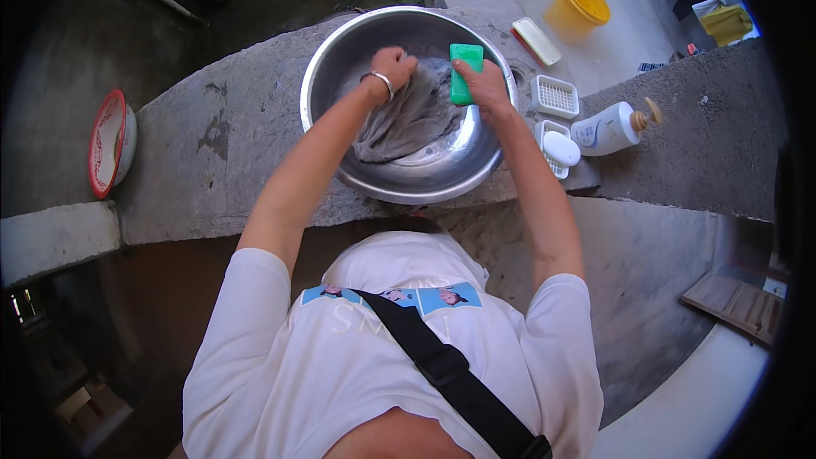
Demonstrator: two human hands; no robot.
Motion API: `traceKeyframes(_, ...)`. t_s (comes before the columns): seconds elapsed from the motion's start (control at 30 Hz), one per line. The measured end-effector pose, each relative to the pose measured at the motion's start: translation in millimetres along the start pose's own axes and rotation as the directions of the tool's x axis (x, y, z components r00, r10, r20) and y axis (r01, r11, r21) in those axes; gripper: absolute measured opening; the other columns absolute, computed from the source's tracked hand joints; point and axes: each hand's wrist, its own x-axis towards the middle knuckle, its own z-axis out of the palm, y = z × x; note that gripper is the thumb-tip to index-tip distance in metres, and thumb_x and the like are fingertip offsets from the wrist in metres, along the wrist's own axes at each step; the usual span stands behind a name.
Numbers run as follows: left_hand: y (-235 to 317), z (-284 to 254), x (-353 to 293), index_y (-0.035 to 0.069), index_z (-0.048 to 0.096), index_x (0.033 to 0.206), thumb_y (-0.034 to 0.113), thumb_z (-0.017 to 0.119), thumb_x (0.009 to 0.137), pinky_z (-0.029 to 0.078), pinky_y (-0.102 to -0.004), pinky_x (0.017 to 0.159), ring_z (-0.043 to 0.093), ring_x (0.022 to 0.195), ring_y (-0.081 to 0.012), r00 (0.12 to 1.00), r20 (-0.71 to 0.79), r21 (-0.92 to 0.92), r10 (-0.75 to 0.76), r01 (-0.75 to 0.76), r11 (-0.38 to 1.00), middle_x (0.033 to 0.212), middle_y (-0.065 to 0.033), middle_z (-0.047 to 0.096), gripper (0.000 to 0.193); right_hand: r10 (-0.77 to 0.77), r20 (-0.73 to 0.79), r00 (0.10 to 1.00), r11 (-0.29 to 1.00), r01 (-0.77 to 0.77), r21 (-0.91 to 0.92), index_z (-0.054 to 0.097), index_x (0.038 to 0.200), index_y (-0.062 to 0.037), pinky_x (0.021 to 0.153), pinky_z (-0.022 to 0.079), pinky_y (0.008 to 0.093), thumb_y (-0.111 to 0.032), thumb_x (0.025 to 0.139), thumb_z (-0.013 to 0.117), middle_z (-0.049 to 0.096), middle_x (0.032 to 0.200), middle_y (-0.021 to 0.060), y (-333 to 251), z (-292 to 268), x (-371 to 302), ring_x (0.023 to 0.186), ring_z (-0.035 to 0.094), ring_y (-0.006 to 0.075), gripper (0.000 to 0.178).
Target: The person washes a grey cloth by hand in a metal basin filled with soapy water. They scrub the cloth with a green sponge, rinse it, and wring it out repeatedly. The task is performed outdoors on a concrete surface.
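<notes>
Head view, from beside the surface (246, 132). Left hand (393, 66) clenched on bunched grey cloth (395, 127), which lies in a steel basin (408, 199). Right hand (486, 83) grips a green bar (462, 64), likely soap, over the basin's right side, thumb across it. Water depth hard to judge through the glare. Risks: a wet bar could squirt loose if squeezed hard; a sharp tug on the cloth could skid the basin, set close to the near edge; a swinging right forearm could topple the pump bottle (602, 129).
</notes>
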Motion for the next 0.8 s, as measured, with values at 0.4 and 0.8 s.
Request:
traceKeyframes(0.4, 25.5, -54.3, -102.2, 0.003, 0.059, 0.067, 0.024, 0.068, 0.065, 0.046, -0.0354, 0.061, 0.057, 0.064, -0.0281, 0.972, 0.225, 0.415, -0.065, -0.035, 0.909, 0.066, -0.0139, 0.059, 0.024, -0.272, 0.088, 0.958, 0.860, 0.283, -0.424, 0.054, 0.088, 0.0030, 0.068, 0.047, 0.0407, -0.031, 0.072, 0.066, 0.061, 0.080, 0.0214, -8.2, 26.7, 9.5, 0.074, 0.060, 0.0348, 0.040)
traceKeyframes(0.8, 2.5, -39.6, -138.1, 0.001, 0.056, 0.064, 0.015, 0.062, 0.063, 0.046, -0.0390, 0.066, 0.058, 0.072, -0.0334, 0.953, 0.303, 0.513, -0.006, -0.158, 0.843, 0.070, -0.0178, 0.059, 0.015, -0.184, 0.388, 0.903, 0.392, 0.430, -0.814, 0.041, 0.101, -0.0030, 0.068, 0.046, 0.0460, -0.028, 0.079, 0.058, 0.062, 0.083, 0.0202, 30.8, 71.8, 36.8, 0.080, 0.059, 0.0382, 0.038)
